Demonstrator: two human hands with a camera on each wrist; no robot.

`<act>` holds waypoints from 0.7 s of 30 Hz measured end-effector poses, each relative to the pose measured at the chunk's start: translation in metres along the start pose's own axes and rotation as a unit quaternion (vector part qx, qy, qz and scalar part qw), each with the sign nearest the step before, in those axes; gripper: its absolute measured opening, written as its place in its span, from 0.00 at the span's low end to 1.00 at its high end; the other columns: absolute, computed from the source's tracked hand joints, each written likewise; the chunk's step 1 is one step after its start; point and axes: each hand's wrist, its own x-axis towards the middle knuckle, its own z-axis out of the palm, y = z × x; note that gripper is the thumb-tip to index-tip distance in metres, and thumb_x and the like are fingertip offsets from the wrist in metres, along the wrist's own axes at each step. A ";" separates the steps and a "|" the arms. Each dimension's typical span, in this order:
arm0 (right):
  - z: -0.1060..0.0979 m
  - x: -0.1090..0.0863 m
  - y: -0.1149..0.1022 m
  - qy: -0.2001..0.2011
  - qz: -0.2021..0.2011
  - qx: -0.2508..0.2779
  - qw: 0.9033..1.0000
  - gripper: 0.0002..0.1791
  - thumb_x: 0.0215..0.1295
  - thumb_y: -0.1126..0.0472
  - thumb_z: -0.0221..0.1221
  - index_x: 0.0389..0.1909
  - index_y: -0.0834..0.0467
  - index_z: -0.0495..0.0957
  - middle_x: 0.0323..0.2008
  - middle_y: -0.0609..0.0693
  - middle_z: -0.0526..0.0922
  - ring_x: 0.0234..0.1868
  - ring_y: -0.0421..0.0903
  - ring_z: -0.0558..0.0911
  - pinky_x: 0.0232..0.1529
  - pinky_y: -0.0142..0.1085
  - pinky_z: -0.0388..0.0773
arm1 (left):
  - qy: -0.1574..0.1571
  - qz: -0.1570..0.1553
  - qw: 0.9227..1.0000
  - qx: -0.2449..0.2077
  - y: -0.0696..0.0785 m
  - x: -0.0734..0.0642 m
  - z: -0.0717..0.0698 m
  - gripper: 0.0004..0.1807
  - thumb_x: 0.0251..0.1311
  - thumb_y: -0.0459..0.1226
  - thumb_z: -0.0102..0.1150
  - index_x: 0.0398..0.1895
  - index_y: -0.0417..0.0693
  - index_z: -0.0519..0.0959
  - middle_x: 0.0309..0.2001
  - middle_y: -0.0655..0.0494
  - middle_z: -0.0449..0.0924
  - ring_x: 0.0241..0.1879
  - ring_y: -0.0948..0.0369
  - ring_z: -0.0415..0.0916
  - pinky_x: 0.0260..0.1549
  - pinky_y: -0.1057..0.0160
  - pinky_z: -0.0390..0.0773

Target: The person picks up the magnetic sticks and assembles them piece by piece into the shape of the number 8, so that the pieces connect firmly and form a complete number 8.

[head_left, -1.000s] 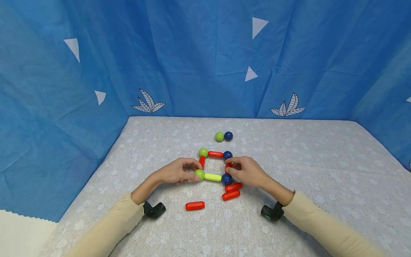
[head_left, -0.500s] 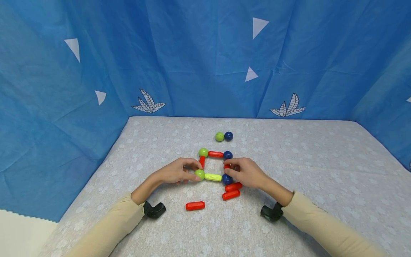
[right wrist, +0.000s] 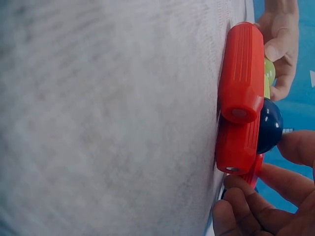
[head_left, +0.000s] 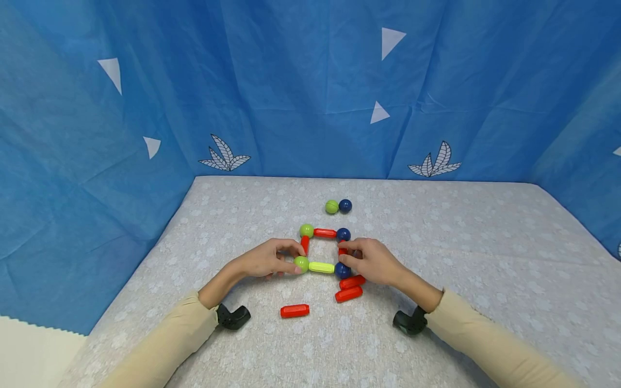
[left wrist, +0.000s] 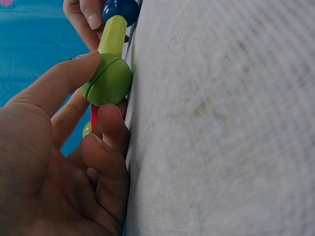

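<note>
A square of magnetic rods and balls lies on the cloth in the head view. It has a yellow-green rod [head_left: 321,267] in front, red rods at the back [head_left: 325,233] and left [head_left: 304,244], and balls at the corners. My left hand [head_left: 271,258] holds the near-left green ball [left wrist: 110,81] between thumb and fingers. With the right hand [head_left: 375,261] I pinch the right-side red rod [head_left: 342,251] close to the near-right blue ball [right wrist: 269,125], thumb at that ball. This rod is partly hidden by my fingers.
Two loose red rods [head_left: 349,293] lie side by side just before the near-right corner, and another red rod [head_left: 294,311] lies further left in front. Behind the square sit a green ball [head_left: 332,207] and a blue ball [head_left: 345,206]. A blue curtain [head_left: 301,97] backs the table.
My right hand has shifted slightly left, and the right-side red rod with it, into line between the two blue balls. The left hand stays at the green ball.
</note>
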 end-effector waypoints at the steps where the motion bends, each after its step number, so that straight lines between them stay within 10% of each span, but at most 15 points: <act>1: 0.000 0.000 0.000 0.000 0.000 0.000 1.000 0.20 0.68 0.59 0.61 0.57 0.63 0.80 0.25 0.46 0.74 0.24 0.44 0.70 0.24 0.34 0.62 | 0.000 0.001 1.000 0.000 0.000 0.000 0.000 0.16 0.60 0.41 0.69 0.51 0.53 0.79 0.45 0.52 0.77 0.20 0.59 0.69 0.15 0.64 0.67; 21: 0.001 -0.012 -0.008 -0.002 -0.037 -0.017 0.999 0.14 0.64 0.58 0.65 0.48 0.59 0.84 0.27 0.42 0.77 0.26 0.41 0.73 0.26 0.34 0.69 | 0.002 0.002 1.000 -0.007 -0.001 0.000 0.000 0.16 0.60 0.41 0.69 0.50 0.53 0.79 0.45 0.52 0.78 0.20 0.59 0.69 0.14 0.64 0.67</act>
